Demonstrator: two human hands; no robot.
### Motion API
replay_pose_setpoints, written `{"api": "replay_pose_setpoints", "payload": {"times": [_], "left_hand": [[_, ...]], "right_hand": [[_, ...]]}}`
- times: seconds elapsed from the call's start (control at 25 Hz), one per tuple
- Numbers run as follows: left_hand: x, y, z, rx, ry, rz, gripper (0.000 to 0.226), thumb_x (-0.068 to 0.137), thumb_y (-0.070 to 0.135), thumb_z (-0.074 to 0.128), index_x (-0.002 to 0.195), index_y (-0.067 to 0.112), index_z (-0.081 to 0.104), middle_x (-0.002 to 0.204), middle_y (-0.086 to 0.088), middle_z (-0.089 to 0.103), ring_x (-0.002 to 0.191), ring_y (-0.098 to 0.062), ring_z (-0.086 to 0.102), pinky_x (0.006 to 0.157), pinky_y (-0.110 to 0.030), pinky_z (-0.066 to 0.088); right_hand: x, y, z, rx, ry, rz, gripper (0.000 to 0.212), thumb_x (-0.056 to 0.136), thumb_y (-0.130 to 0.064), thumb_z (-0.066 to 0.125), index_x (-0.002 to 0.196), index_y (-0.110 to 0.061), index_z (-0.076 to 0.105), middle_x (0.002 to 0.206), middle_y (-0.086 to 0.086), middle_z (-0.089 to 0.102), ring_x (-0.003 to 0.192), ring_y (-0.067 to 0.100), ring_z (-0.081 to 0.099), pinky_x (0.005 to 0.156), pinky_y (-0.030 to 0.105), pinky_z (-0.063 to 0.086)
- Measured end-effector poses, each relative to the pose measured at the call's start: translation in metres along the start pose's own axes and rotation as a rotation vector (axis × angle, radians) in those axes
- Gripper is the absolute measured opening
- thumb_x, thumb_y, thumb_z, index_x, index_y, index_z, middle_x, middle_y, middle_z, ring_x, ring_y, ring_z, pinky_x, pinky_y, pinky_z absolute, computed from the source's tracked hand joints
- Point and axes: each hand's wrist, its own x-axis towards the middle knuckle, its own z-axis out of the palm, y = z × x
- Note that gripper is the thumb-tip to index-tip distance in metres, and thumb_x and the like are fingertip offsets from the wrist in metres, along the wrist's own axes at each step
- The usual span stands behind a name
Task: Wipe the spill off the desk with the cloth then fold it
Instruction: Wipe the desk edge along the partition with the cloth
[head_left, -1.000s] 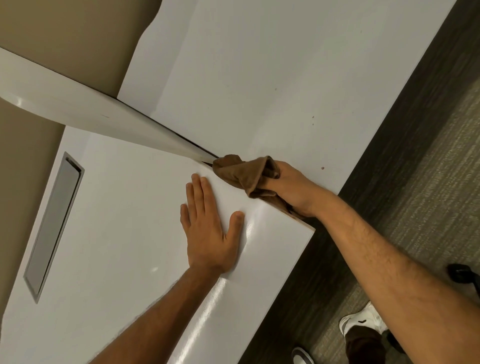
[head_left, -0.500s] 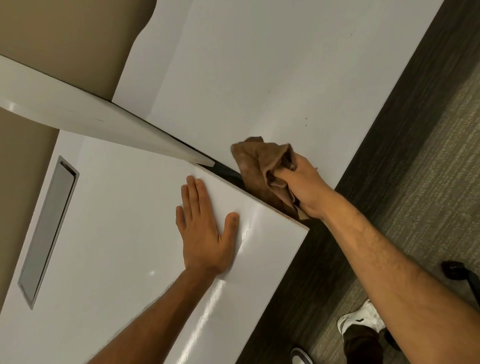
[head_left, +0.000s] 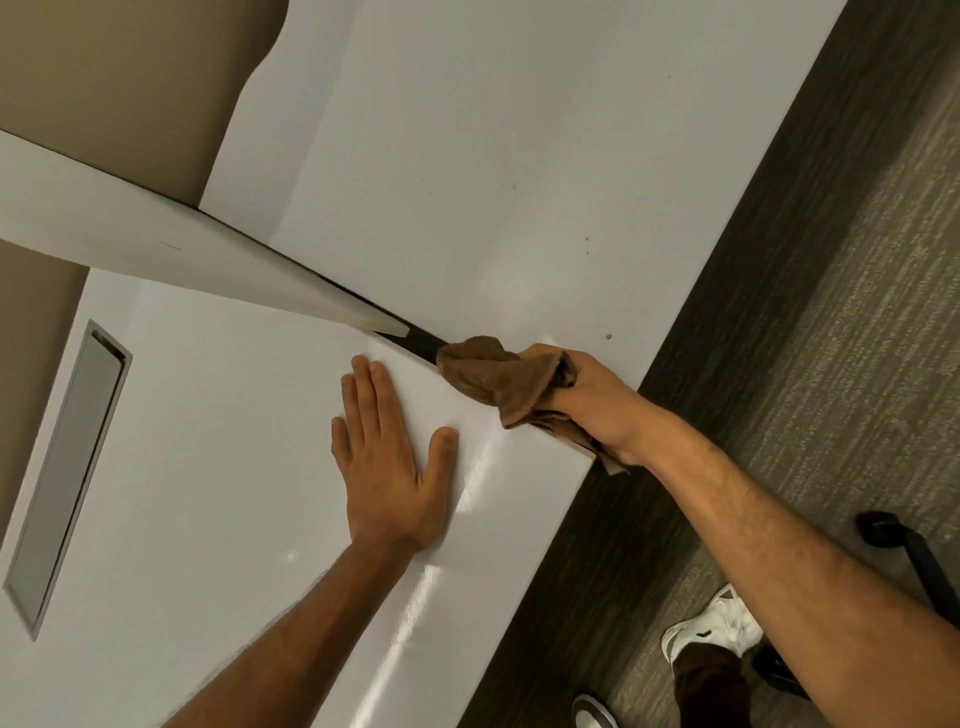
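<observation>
Two hands at the white desk (head_left: 182, 493), one flat, one gripping a cloth.
The left hand (head_left: 387, 467) lies open, palm down, holding nothing; just right of it the right hand (head_left: 597, 405) is closed around the bunched brown cloth (head_left: 493, 376) at the desk's edge, small reddish spots (head_left: 608, 338) just beyond.

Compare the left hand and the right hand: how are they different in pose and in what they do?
The left hand lies flat and open, palm down, on the near white desk; the right hand is closed in a fist at the desk's corner. The left hand holds nothing; the right hand grips a bunched brown cloth. Both arms are bare.
</observation>
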Motion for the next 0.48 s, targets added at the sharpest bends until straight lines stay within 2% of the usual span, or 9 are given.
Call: {"api": "replay_pose_setpoints", "payload": {"times": [0.12,0.24,0.32,0.4,0.48], "left_hand": [[-0.001,-0.002,0.001,-0.001,0.004,0.007,0.093,0.093,0.076,0.019,0.166,0.024,-0.007,0.175,0.009,-0.013,0.161,-0.011,-0.013,0.131,-0.045,-0.004],[0.002,-0.004,0.003,0.002,0.006,0.004,0.096,0.092,0.081,0.014,0.166,0.026,-0.007,0.175,0.010,-0.012,0.161,-0.012,-0.011,0.130,-0.043,-0.005],[0.002,-0.003,0.004,0.001,0.010,0.000,0.095,0.092,0.081,0.015,0.166,0.026,-0.007,0.175,0.010,-0.012,0.161,-0.012,-0.011,0.130,-0.043,-0.005],[0.001,-0.003,0.003,-0.001,0.007,0.009,0.094,0.093,0.078,0.017,0.166,0.025,-0.007,0.175,0.009,-0.012,0.161,-0.012,-0.012,0.130,-0.044,-0.005],[0.000,-0.004,0.001,0.007,0.002,0.022,0.093,0.094,0.073,0.020,0.167,0.022,-0.006,0.175,0.007,-0.012,0.161,-0.013,-0.013,0.131,-0.045,-0.004]], "right_hand": [[-0.010,0.009,-0.010,0.008,0.130,0.028,0.025,0.094,-0.024,0.070,0.119,-0.027,0.070,0.114,-0.002,0.077,0.113,0.017,0.070,0.093,0.025,0.056],[0.001,-0.002,-0.012,0.096,0.249,-0.012,0.021,0.097,-0.031,0.065,0.117,-0.033,0.069,0.112,-0.005,0.077,0.108,0.014,0.072,0.093,0.030,0.058],[0.016,-0.021,-0.006,0.077,0.231,-0.022,0.019,0.099,-0.035,0.060,0.116,-0.037,0.068,0.111,-0.008,0.076,0.106,0.009,0.072,0.089,0.025,0.058],[0.026,-0.032,0.010,-0.046,0.139,-0.001,0.020,0.099,-0.038,0.059,0.117,-0.040,0.067,0.110,-0.013,0.076,0.105,0.004,0.071,0.086,0.019,0.056],[0.027,-0.026,0.027,-0.140,0.036,0.011,0.026,0.099,-0.031,0.062,0.125,-0.037,0.064,0.111,-0.019,0.073,0.104,-0.006,0.068,0.084,0.011,0.051]]}}
